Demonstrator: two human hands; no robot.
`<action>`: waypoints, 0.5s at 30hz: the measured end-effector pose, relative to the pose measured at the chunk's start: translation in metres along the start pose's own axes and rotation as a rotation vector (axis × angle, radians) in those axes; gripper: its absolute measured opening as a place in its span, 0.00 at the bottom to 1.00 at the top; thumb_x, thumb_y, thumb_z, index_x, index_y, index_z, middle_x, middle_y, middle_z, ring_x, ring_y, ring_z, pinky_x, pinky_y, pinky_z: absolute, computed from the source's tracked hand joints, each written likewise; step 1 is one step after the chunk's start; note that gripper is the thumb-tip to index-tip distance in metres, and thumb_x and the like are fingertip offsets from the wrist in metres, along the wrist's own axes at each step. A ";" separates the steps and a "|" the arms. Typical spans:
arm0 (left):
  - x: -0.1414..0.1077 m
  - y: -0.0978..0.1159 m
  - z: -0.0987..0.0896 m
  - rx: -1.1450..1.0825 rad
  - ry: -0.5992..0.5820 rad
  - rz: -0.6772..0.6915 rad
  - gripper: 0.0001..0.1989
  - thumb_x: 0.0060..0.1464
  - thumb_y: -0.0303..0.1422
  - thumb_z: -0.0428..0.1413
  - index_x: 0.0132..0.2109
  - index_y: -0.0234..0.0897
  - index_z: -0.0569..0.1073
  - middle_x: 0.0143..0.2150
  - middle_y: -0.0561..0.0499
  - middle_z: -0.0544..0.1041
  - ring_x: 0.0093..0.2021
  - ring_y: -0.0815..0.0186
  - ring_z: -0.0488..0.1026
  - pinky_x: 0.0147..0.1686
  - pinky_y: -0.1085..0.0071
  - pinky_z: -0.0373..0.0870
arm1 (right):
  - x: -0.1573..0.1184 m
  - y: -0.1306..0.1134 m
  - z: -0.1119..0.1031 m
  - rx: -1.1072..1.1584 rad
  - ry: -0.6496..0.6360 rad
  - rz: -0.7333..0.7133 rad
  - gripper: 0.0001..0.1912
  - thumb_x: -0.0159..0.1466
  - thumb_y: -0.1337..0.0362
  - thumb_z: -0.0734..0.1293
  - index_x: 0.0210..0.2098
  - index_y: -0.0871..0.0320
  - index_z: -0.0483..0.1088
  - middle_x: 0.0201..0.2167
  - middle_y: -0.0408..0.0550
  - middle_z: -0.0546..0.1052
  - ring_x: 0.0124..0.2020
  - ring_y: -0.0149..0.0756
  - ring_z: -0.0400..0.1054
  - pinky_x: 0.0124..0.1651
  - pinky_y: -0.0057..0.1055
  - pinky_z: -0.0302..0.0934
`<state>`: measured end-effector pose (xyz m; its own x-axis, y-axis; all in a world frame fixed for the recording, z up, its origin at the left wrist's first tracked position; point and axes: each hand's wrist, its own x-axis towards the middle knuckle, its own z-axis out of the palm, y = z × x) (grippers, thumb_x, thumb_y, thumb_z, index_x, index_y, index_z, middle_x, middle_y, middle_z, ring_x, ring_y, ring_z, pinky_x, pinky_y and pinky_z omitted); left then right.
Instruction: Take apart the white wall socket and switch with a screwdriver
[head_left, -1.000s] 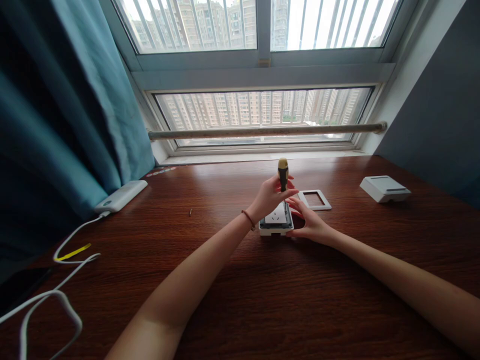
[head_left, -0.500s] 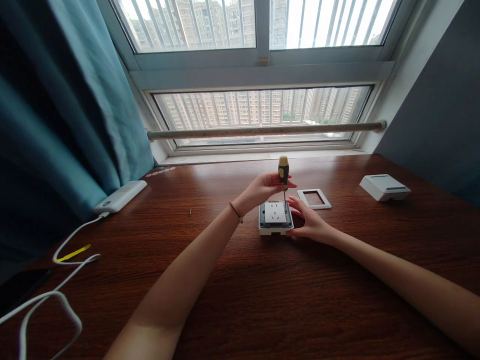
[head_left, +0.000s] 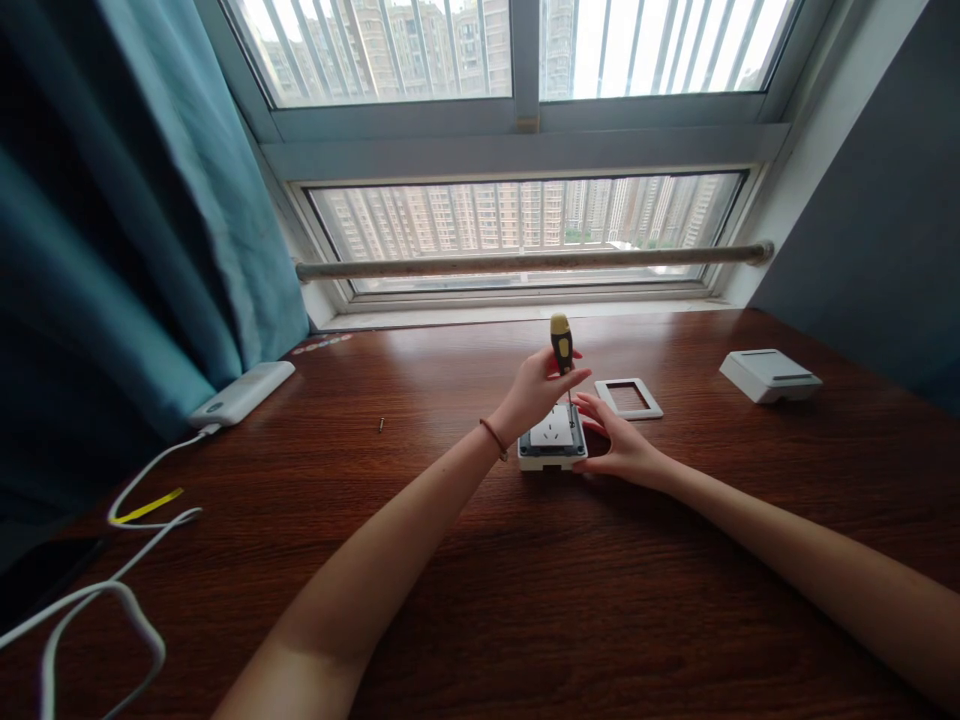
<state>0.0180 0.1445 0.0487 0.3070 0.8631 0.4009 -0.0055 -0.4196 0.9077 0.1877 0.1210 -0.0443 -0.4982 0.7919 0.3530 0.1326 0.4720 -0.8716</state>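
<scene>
My left hand (head_left: pixel 538 388) is closed around the lower handle of a black and yellow screwdriver (head_left: pixel 561 342). The screwdriver leans slightly left, and its thin shaft points down to the right side of a wall socket (head_left: pixel 553 430). Whether the tip sits in a screw is too small to tell. The socket has a white face with slots on a grey frame in a white box, lying face up. My right hand (head_left: pixel 616 445) grips the box by its right side, fingers behind and thumb at the front corner. My left hand hides the socket's upper left part.
A white cover frame (head_left: pixel 630 399) lies behind my right hand. Another white box (head_left: pixel 770 375) stands at the far right. A small screw (head_left: pixel 381 425) lies left on the wooden table (head_left: pixel 480 600). A white power strip (head_left: pixel 241 394), its cable and a yellow strip (head_left: pixel 150 505) are farther left.
My left hand has turned on the screwdriver and shifted slightly, wrist moving right. The handle's top has tipped a little left. My right hand and the socket have stayed in place.
</scene>
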 end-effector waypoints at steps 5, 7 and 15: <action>0.001 0.008 -0.007 -0.365 -0.114 -0.189 0.15 0.45 0.29 0.60 0.41 0.33 0.67 0.41 0.44 0.74 0.43 0.63 0.72 0.44 0.65 0.63 | 0.000 0.000 0.000 -0.005 0.003 -0.007 0.50 0.44 0.62 0.76 0.60 0.50 0.47 0.59 0.54 0.56 0.61 0.47 0.50 0.61 0.48 0.48; 0.000 0.011 -0.012 -0.426 -0.147 -0.221 0.15 0.44 0.26 0.60 0.41 0.32 0.68 0.42 0.43 0.75 0.45 0.61 0.71 0.47 0.63 0.62 | 0.000 0.000 0.000 -0.015 0.005 -0.005 0.50 0.44 0.62 0.76 0.60 0.50 0.47 0.59 0.53 0.57 0.61 0.47 0.50 0.61 0.48 0.49; 0.001 0.013 -0.018 -0.138 -0.216 -0.056 0.14 0.45 0.30 0.60 0.41 0.31 0.72 0.37 0.44 0.77 0.40 0.64 0.73 0.45 0.63 0.66 | -0.001 -0.002 0.001 -0.022 0.007 -0.008 0.50 0.44 0.62 0.76 0.60 0.51 0.47 0.58 0.54 0.58 0.61 0.47 0.51 0.61 0.47 0.49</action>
<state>0.0010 0.1451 0.0631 0.5068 0.7975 0.3273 -0.1084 -0.3177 0.9420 0.1871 0.1194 -0.0434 -0.4933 0.7908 0.3624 0.1473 0.4865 -0.8611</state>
